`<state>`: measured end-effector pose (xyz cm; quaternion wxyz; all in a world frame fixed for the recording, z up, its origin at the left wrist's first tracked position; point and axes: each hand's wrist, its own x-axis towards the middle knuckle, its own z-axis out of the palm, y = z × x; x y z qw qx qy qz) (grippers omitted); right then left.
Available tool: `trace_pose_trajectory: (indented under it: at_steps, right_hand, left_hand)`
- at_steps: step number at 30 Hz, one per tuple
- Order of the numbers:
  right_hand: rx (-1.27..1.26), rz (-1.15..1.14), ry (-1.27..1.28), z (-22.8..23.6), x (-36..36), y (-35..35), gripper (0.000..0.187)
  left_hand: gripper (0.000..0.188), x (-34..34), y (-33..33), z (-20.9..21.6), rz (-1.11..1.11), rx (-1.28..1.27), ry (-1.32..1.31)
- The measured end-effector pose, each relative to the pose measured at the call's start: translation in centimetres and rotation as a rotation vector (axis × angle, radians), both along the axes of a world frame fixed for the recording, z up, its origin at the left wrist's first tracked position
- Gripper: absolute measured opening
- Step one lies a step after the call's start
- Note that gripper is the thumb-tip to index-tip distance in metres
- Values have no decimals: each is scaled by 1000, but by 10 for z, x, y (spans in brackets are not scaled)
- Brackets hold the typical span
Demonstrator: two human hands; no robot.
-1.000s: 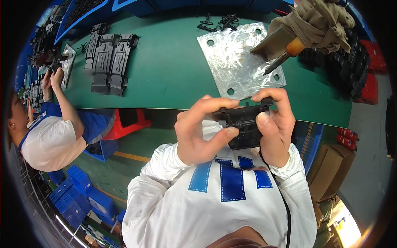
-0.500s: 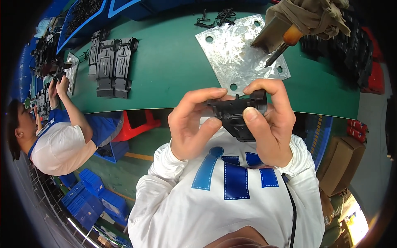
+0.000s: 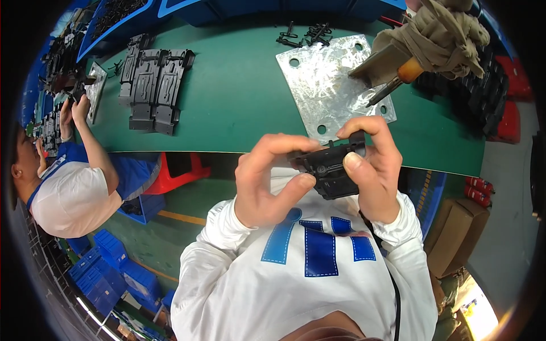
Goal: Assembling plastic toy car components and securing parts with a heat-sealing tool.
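Black part (image 3: 334, 173) is in front of the white shirt (image 3: 233, 284), pinched by half-curled hands: left hand (image 3: 266, 184) at its nine o'clock, right hand (image 3: 380, 176) at three. Metal plate (image 3: 321, 77) lies at twelve on green table (image 3: 239, 102); black panels (image 3: 147, 91) at ten.

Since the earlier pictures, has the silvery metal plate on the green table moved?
No. Against the small black parts near its far edge, the silvery metal plate keeps the same place on the green table; the whole view shifted slightly.
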<state>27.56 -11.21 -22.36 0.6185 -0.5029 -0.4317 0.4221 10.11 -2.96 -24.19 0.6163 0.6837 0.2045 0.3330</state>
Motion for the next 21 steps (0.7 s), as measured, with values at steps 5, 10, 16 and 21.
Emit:
trace_pose_trajectory:
  at_steps: [5,10,16,21]
  right_hand:
    - [-240,302,281,-7,18,15,23]
    - [-393,530,357,-9,19,37,34]
    - [-556,806,904,-29,11,35,51]
    - [-544,877,1105,-41,2,20,38]
  left_hand:
    - [33,1,18,5,27,274,-52]
    - [35,-8,40,24,-127,526,75]
    - [45,-7,51,25,-382,466,-122]
    - [39,-5,47,22,-394,331,-245]
